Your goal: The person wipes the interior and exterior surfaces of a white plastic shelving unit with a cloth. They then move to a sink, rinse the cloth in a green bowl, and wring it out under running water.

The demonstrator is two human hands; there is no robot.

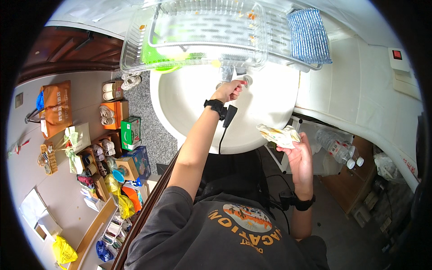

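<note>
My left hand (230, 90) is in the white washbasin (189, 101), just below the metal faucet (226, 73). Its index finger stretches toward a round fitting (248, 81) in the basin wall, while the other fingers curl; whether something lies inside them is hidden. A crumpled, stained white tissue or cloth (279, 135) is pinched between the thumb and fingers of my right hand (298, 157), over the basin's front right rim. Both wrists wear black straps. A black device on a cable (230, 116) hangs by my left wrist.
Above the faucet sits a clear plastic tray (126, 50) with orange scraps. A blue-and-silver scrubbing pad (309, 35) lies on the rack's right end. Plastic bottles (332, 146) lie right of the basin. Shoes and boxes (131, 132) line the floor at left.
</note>
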